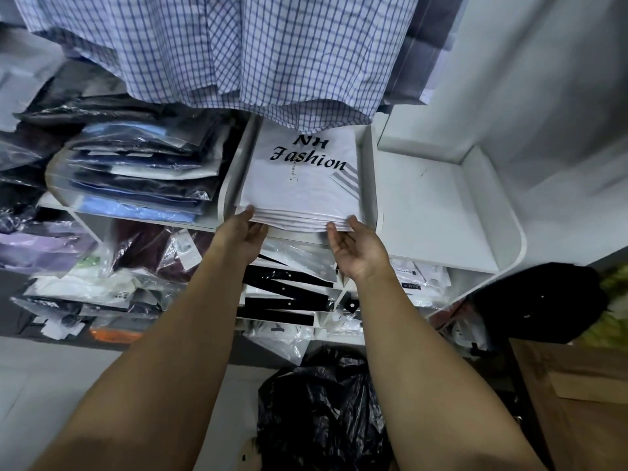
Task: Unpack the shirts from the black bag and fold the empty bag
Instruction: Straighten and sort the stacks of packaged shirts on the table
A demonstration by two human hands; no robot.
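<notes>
A stack of white packaged shirts (pixel 299 188), the top one printed "NH Fashion", lies in the middle compartment of a white shelf (pixel 441 212). My left hand (pixel 243 234) grips the stack's front left corner, thumb on top. At the stack's front right edge my right hand (pixel 356 248) has its palm up, fingers under the edge and thumb above. The black plastic bag (pixel 323 409) sits crumpled on the floor below, between my forearms. What is inside the bag is hidden.
Bagged dark and blue shirts (pixel 142 171) are piled in the left compartment. Checked shirts (pixel 238 56) hang above. The lower shelves hold more packaged clothes (pixel 289 287). A black garment (pixel 540 300) and a cardboard box (pixel 577 402) are at the right.
</notes>
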